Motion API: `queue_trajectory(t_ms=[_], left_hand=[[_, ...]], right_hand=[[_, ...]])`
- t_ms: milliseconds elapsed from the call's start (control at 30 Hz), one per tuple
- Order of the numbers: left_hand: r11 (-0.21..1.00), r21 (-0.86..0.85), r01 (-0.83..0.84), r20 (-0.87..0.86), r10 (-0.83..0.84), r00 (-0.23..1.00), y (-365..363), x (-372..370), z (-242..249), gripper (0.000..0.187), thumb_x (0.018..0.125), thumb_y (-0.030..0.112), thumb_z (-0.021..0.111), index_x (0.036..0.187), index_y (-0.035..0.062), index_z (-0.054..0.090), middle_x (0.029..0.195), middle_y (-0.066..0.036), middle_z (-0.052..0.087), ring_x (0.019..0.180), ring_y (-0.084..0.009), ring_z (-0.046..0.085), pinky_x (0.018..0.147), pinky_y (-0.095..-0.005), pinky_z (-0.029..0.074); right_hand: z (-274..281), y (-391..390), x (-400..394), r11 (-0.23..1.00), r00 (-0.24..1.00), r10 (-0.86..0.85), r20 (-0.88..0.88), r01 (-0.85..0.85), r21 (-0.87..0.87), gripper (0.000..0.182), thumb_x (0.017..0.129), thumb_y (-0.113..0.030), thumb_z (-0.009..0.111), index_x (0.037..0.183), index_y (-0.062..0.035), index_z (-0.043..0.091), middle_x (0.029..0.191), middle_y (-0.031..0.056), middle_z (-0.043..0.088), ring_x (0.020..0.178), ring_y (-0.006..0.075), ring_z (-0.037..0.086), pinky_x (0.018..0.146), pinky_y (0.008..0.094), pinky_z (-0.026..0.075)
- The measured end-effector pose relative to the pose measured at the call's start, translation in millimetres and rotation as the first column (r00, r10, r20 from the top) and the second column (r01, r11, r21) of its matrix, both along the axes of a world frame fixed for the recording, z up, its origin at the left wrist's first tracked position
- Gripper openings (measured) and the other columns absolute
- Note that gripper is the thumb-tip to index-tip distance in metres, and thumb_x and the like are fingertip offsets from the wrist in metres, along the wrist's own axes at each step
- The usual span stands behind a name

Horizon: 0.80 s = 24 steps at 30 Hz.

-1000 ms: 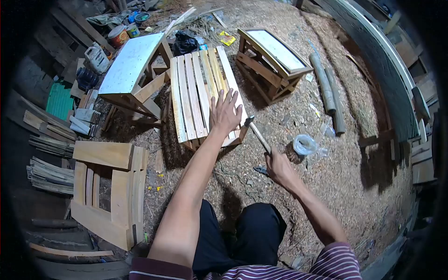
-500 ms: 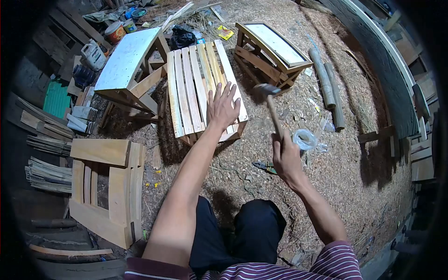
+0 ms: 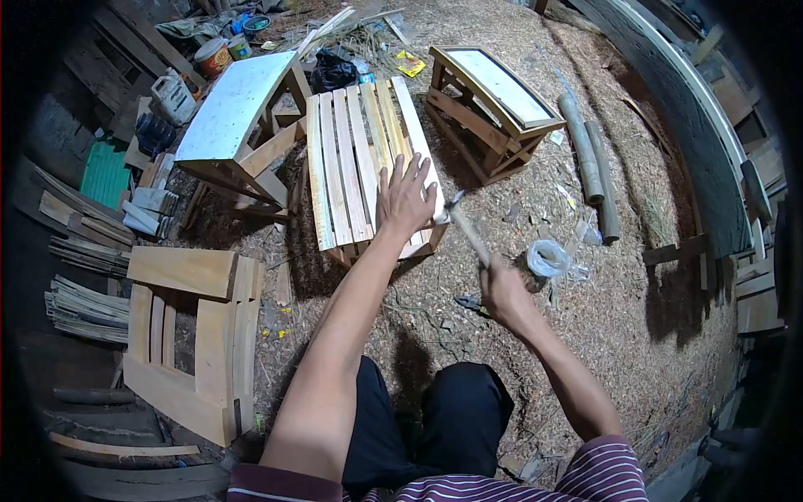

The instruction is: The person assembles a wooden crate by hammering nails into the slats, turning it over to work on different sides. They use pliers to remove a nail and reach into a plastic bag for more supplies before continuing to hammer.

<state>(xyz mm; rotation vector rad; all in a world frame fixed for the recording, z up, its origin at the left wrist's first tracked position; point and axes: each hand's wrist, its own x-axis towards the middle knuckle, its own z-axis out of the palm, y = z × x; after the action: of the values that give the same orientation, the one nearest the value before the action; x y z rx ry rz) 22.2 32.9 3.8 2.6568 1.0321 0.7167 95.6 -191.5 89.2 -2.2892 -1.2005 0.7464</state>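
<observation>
Pale yellow wood slats (image 3: 351,159) — green mat (image 3: 104,174), black trousers (image 3: 435,427), shirt (image 3: 519,485) striped dark red and white.

Bare sawdust floor (image 3: 585,335) right of slatted rack (image 3: 351,167); plastic bag (image 3: 548,258) (near) intrudes

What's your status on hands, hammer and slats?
Left hand flat on pale wooden slatted frame. Right hand gripping hammer, head at frame's edge. Nothing between.
</observation>
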Motion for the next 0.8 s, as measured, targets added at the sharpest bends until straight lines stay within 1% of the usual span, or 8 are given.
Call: queue_trajectory(t_ms=[33,133,300,333,433,633,700,800], left_hand=[[1.0,-0.008,0.002,0.002,-0.002,1.0,-1.4,-0.6,1.2,0.052,0.09,0.035,0.045,0.137,0.0139,0.045,0.146,-0.006,0.038,0.138,-0.0308,0.026,0.114,-0.0505,0.014],[1.0,-0.013,-0.005,-0.009,0.005,1.0,4.6,0.3,4.5,0.051,0.09,0.034,0.045,0.138,0.0142,0.045,0.146,-0.007,0.038,0.139,-0.0307,0.026,0.113,-0.0514,0.014],[1.0,-0.019,0.006,0.01,-0.006,1.0,1.2,1.3,3.4,0.051,0.09,0.033,0.046,0.138,0.0143,0.045,0.146,-0.007,0.038,0.139,-0.0307,0.026,0.113,-0.0523,0.014],[1.0,-0.014,0.008,0.015,-0.007,1.0,1.1,1.8,2.9,0.051,0.09,0.033,0.046,0.138,0.0143,0.045,0.146,-0.007,0.038,0.139,-0.0307,0.026,0.113,-0.0523,0.014],[0.999,-0.029,0.014,0.002,-0.014,1.0,1.3,-0.6,6.6,0.051,0.09,0.033,0.046,0.137,0.0141,0.045,0.145,-0.007,0.039,0.139,-0.0311,0.026,0.113,-0.0521,0.014],[1.0,-0.021,0.016,-0.01,-0.017,1.0,0.4,-1.1,6.7,0.05,0.091,0.034,0.044,0.137,0.0141,0.045,0.146,-0.007,0.039,0.139,-0.0299,0.025,0.113,-0.0514,0.014],[1.0,-0.028,0.004,-0.022,-0.005,1.0,0.2,-0.5,8.8,0.05,0.091,0.034,0.043,0.138,0.0141,0.044,0.146,-0.007,0.038,0.139,-0.0293,0.024,0.114,-0.051,0.014],[0.999,-0.034,0.005,-0.03,-0.006,1.0,4.7,0.4,13.9,0.051,0.092,0.034,0.043,0.139,0.0142,0.043,0.147,-0.007,0.037,0.139,-0.0295,0.024,0.114,-0.0508,0.013]], right_hand=[[-11.6,-3.0,2.7,0.976,0.982,0.102,0.162,-0.13,0.174,0.018,0.094,-0.014,0.046,0.094,0.0031,0.043,0.056,0.0269,0.053,0.053,0.0439,0.058,0.048,0.0512,0.041],[19.1,2.8,-0.3,0.993,0.99,0.082,0.114,-0.091,0.073,0.018,0.094,-0.014,0.046,0.094,0.003,0.042,0.055,0.0264,0.053,0.052,0.043,0.057,0.047,0.0495,0.042],[18.5,0.7,-12.4,0.912,0.997,-0.071,-0.014,0.071,0.404,0.017,0.094,-0.014,0.046,0.095,0.0029,0.042,0.057,0.0279,0.053,0.054,0.0457,0.056,0.049,0.0509,0.042],[-13.2,-6.1,0.7,0.995,1.0,0.004,0.02,-0.006,0.104,0.017,0.093,-0.013,0.046,0.097,0.0031,0.043,0.057,0.0281,0.053,0.055,0.0449,0.057,0.049,0.0505,0.042],[2.4,-4.5,5.7,0.996,0.994,0.066,0.082,-0.07,0.048,0.015,0.092,-0.012,0.046,0.098,0.0026,0.043,0.059,0.0292,0.053,0.057,0.0461,0.057,0.05,0.0516,0.041],[30.9,0.3,-14.2,0.887,0.978,-0.155,-0.142,0.201,0.417,0.013,0.091,-0.009,0.049,0.098,0.0014,0.046,0.063,0.0291,0.056,0.059,0.0474,0.058,0.052,0.0523,0.043],[-9.9,-6.3,-5.2,0.982,0.99,0.074,0.124,-0.094,0.165,0.014,0.092,-0.01,0.048,0.096,0.0035,0.045,0.06,0.0272,0.055,0.055,0.0472,0.056,0.049,0.0513,0.043],[0.0,-2.6,0.2,0.99,0.998,0.058,0.021,-0.06,0.128,0.016,0.093,-0.011,0.047,0.095,0.0044,0.045,0.059,0.0283,0.054,0.054,0.0471,0.056,0.048,0.0512,0.042]])
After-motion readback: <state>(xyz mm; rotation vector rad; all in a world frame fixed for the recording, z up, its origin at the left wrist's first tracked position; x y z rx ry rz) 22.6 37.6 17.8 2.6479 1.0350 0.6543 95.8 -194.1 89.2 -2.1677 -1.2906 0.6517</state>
